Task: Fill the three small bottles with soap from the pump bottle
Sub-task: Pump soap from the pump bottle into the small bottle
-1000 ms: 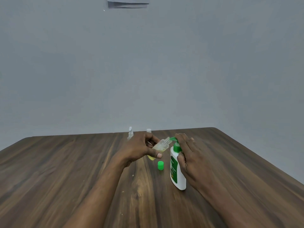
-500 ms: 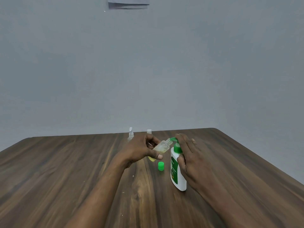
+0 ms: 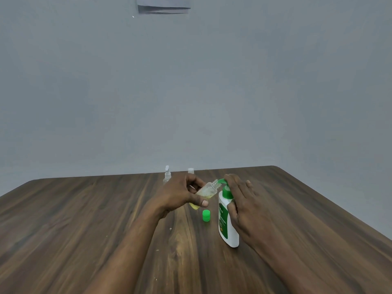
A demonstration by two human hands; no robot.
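Observation:
My left hand (image 3: 182,195) grips a small clear bottle (image 3: 206,190), tilted, with its open neck at the green spout of the pump bottle (image 3: 228,225). Yellow soap sits in the small bottle's lower end. My right hand (image 3: 239,200) holds the white pump bottle from the right, its forefinger on the green pump head and its thumb against the body. A loose green cap (image 3: 206,215) stands on the table between my hands. Behind my left hand stand a clear spray bottle (image 3: 167,176) and another small bottle with a white cap (image 3: 191,171), mostly hidden.
Everything rests on a dark wooden table (image 3: 106,219) with its far edge against a plain grey wall. Small crumbs lie on the wood near my left forearm.
The two hands and bottles have barely moved. The small bottle stays at the spout; my left fingers have shifted slightly round it.

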